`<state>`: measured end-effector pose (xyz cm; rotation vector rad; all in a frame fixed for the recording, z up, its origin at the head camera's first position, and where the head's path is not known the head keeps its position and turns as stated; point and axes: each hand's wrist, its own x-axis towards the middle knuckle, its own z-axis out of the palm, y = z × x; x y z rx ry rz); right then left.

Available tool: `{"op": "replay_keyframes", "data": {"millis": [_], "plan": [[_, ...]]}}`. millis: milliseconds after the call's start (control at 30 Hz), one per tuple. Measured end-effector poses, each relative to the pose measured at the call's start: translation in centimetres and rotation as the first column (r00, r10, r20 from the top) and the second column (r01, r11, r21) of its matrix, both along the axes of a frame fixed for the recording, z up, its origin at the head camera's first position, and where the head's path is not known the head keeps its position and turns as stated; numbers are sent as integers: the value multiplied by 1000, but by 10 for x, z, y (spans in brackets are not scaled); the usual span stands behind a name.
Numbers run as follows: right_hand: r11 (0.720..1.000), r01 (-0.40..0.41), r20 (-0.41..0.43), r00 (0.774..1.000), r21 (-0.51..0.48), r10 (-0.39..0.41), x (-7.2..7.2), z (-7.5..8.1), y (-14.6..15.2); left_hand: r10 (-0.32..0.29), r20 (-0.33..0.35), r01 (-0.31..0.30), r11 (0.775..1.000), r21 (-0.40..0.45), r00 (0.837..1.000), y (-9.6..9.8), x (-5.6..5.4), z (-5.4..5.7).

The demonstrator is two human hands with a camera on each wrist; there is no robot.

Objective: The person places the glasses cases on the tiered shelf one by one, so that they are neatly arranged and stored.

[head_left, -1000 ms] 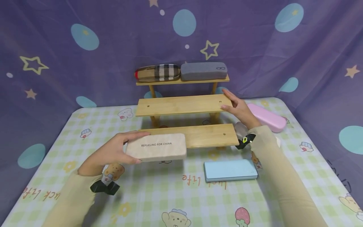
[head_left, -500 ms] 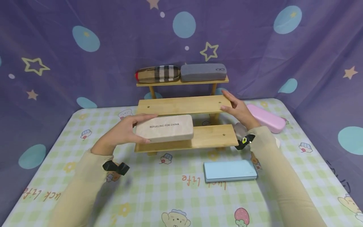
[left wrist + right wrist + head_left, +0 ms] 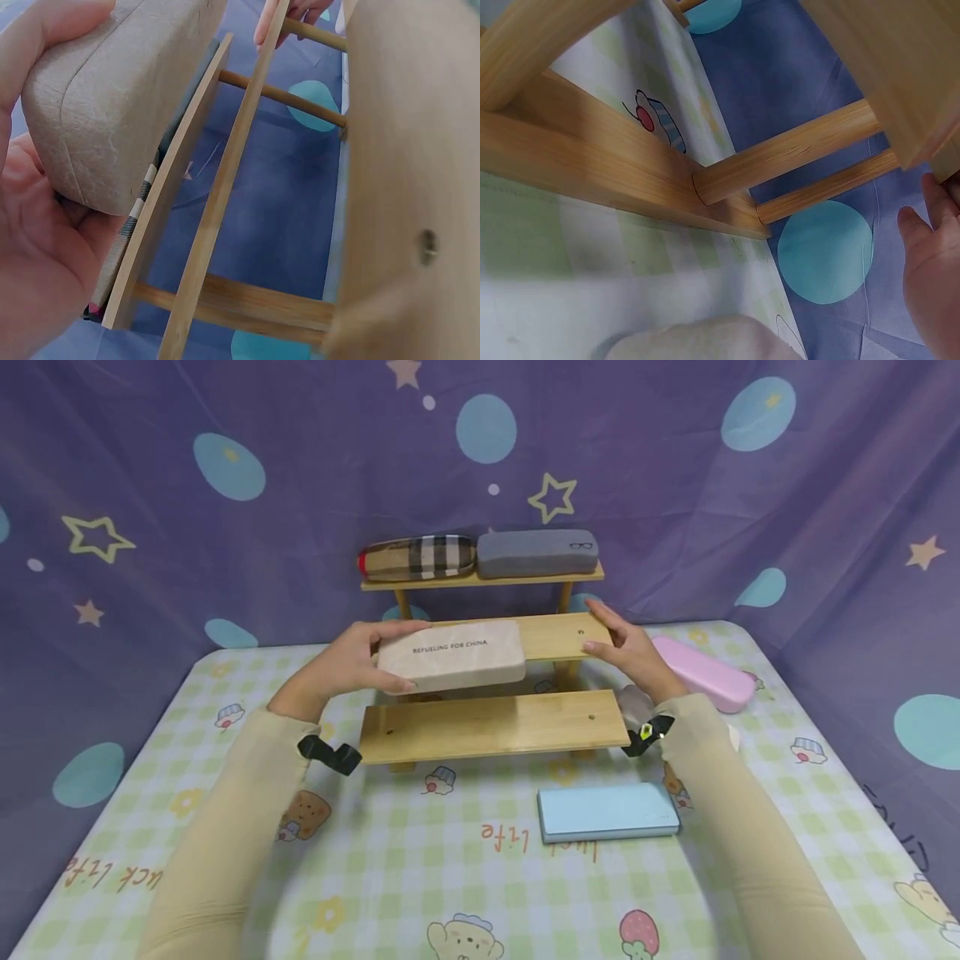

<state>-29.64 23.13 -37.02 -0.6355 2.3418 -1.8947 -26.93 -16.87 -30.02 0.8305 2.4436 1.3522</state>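
Observation:
A cream glasses case [image 3: 450,667] with printed lettering is gripped at its left end by my left hand [image 3: 347,667], thumb in front and fingers behind. In the head view it covers the left part of the middle shelf [image 3: 551,635] of a stepped wooden rack. The left wrist view shows the case [image 3: 112,105] apart from the rack's boards. My right hand [image 3: 636,653] holds the right end of that middle shelf between thumb and fingers. Up on the top shelf lie a plaid case [image 3: 423,558] and a grey-blue glasses case [image 3: 536,553].
The lowest shelf [image 3: 495,727] is bare. A light blue case [image 3: 609,812] lies on the checked tablecloth in front of the rack, to the right. A pink case [image 3: 703,673] lies beyond my right wrist. A purple patterned curtain [image 3: 300,527] hangs behind the table.
My left hand has lifted the cream glasses case up and slightly right, from in front of the lowest shelf to the middle shelf. My right hand has stayed at the shelf end.

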Motion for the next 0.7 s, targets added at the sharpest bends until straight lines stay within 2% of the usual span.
{"op": "replay_keyframes", "data": {"millis": [233,433,700], "plan": [[1000,0,4,1000,9,0,-1,-1,1,13,4,-13,1000,10,1000,16,-20,5],[1000,6,-2,1000,-1,-6,0,0,0,34,79,-38,998,53,996,35,-33,7],[1000,2,5,1000,17,-2,-2,0,2,-4,168,-8,997,75,986,60,-48,5]]}}
